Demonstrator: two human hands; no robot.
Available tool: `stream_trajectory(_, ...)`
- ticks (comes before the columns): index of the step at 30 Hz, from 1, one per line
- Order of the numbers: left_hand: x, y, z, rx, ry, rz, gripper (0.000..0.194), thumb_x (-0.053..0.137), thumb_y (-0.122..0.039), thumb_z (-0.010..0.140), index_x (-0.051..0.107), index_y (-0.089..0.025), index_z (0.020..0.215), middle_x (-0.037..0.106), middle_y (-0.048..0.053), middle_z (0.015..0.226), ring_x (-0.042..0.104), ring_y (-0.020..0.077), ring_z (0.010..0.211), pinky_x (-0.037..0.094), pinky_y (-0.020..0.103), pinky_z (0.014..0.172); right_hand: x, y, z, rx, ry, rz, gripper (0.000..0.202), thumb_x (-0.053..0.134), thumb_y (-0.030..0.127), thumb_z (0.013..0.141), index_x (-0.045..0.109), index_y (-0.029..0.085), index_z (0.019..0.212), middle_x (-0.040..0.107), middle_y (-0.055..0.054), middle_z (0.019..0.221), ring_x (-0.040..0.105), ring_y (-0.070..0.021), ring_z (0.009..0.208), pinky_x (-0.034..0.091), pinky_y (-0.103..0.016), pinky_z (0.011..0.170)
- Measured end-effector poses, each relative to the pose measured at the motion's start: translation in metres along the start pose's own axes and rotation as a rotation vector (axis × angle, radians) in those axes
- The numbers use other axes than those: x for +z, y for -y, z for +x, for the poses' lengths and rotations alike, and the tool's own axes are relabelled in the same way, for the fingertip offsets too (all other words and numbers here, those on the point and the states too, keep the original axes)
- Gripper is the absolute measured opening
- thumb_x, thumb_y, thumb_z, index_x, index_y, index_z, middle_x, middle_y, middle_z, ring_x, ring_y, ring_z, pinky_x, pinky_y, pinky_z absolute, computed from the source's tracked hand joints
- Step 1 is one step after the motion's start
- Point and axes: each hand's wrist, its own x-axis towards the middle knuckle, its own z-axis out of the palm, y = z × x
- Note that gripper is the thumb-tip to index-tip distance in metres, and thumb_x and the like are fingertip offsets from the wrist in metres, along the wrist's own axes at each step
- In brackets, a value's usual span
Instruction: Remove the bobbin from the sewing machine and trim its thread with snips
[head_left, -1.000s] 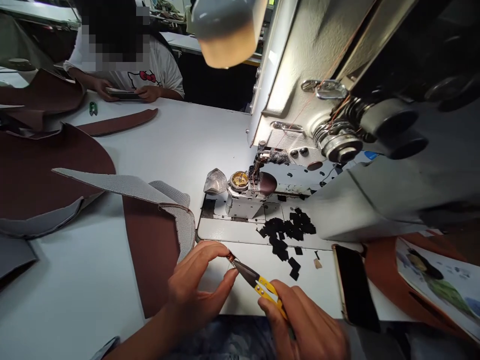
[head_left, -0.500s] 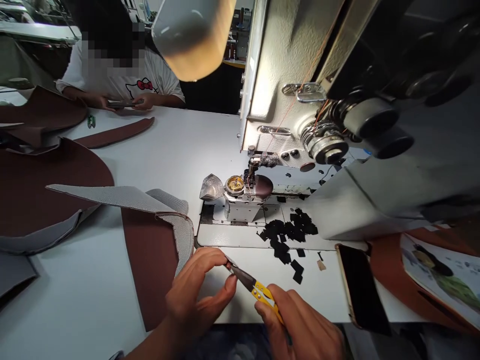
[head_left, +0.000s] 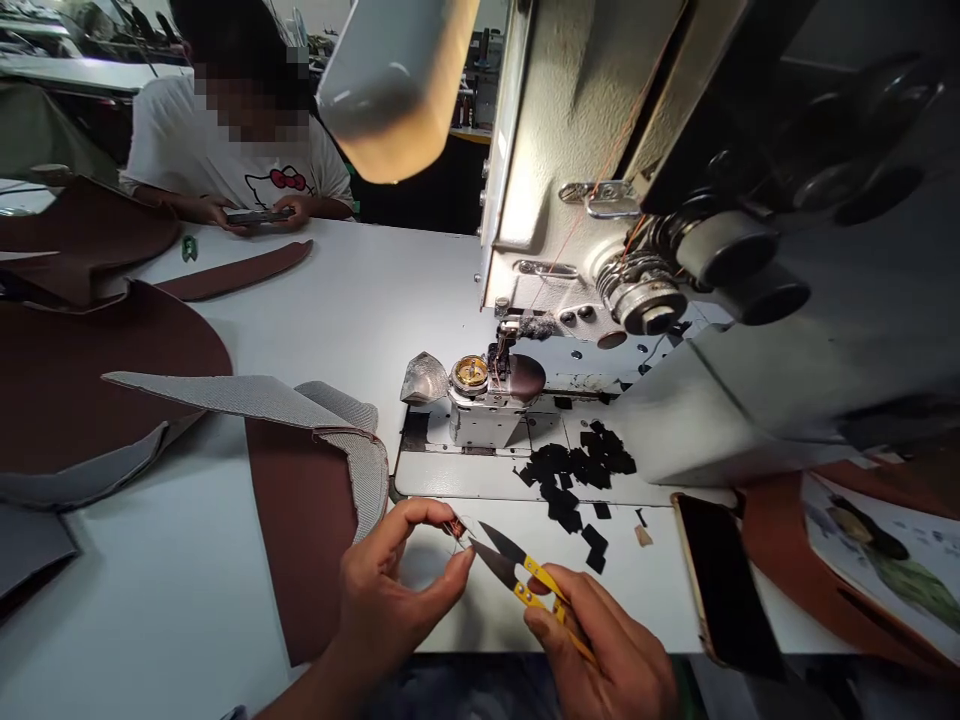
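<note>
Pinching one small reddish thread bit between thumb and forefinger, the left hand hovers low over the white table. The right hand grips one pair of yellow snips, its two blades parted just beside the bit. One phone lies to the right, black scraps lie by the sewing machine, and one more person sits opposite.

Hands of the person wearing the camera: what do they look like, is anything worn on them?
Both are bare. The left hand and right hand wear no gloves, and no rings or watch show. The fingers are uncovered, with short, plain nails. The forearms enter from the bottom edge with no sleeves over the parts in view. Below them lies dark, mottled blue-grey clothing, likely the person's own.
</note>
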Motion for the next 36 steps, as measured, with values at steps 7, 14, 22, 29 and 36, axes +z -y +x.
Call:
stream_trajectory(7, 0.001, 0.000, 0.001, 0.117, -0.019, 0.011, 0.029, 0.063, -0.004, 0.072, 0.056, -0.020, 0.095, 0.062, 0.000, 0.082, 0.062, 0.0130, 0.078, 0.052, 0.024, 0.074, -0.001, -0.001, 0.001, -0.237, -0.083, -0.221, 0.020, 0.052, 0.031, 0.093, 0.061, 0.013, 0.096, 0.063, -0.002, 0.064, 0.058, -0.0097, 0.049, 0.041, -0.021, 0.050)
stream_trajectory(14, 0.001, 0.000, 0.002, 0.256, -0.027, 0.059, 0.035, 0.064, 0.001, 0.070, 0.056, -0.016, 0.099, 0.062, 0.003, 0.086, 0.061, 0.0152, 0.083, 0.053, 0.027, 0.075, -0.007, 0.005, 0.009, -0.307, -0.081, -0.351, 0.023, 0.053, 0.032, 0.093, 0.063, 0.012, 0.092, 0.064, -0.003, 0.062, 0.059, -0.0102, 0.049, 0.040, -0.023, 0.051)
stream_trajectory(22, 0.002, 0.000, 0.004, 0.335, -0.022, 0.091, 0.036, 0.064, 0.002, 0.069, 0.056, -0.014, 0.100, 0.062, 0.004, 0.084, 0.060, 0.0165, 0.080, 0.053, 0.030, 0.072, -0.005, 0.001, 0.006, -0.344, -0.090, -0.404, 0.024, 0.056, 0.033, 0.091, 0.063, 0.010, 0.093, 0.065, -0.004, 0.063, 0.059, -0.0106, 0.050, 0.041, -0.024, 0.054)
stream_trajectory(29, 0.001, -0.005, 0.008, 0.354, -0.010, 0.087, 0.033, 0.063, 0.002, 0.069, 0.056, -0.013, 0.098, 0.061, 0.004, 0.081, 0.060, 0.0160, 0.077, 0.052, 0.030, 0.069, -0.003, -0.001, 0.005, -0.311, -0.095, -0.387, 0.024, 0.054, 0.033, 0.092, 0.063, 0.011, 0.092, 0.066, -0.004, 0.064, 0.060, -0.0098, 0.050, 0.041, -0.023, 0.055)
stream_trajectory(36, 0.001, -0.004, 0.007, 0.402, -0.060, 0.139, 0.031, 0.064, 0.003, 0.068, 0.056, -0.012, 0.093, 0.061, 0.005, 0.078, 0.060, 0.0167, 0.076, 0.053, 0.031, 0.068, 0.011, 0.000, -0.005, -0.263, -0.184, -0.446, 0.029, 0.053, 0.038, 0.092, 0.065, 0.012, 0.085, 0.065, 0.000, 0.060, 0.060, -0.0083, 0.046, 0.040, -0.021, 0.051)
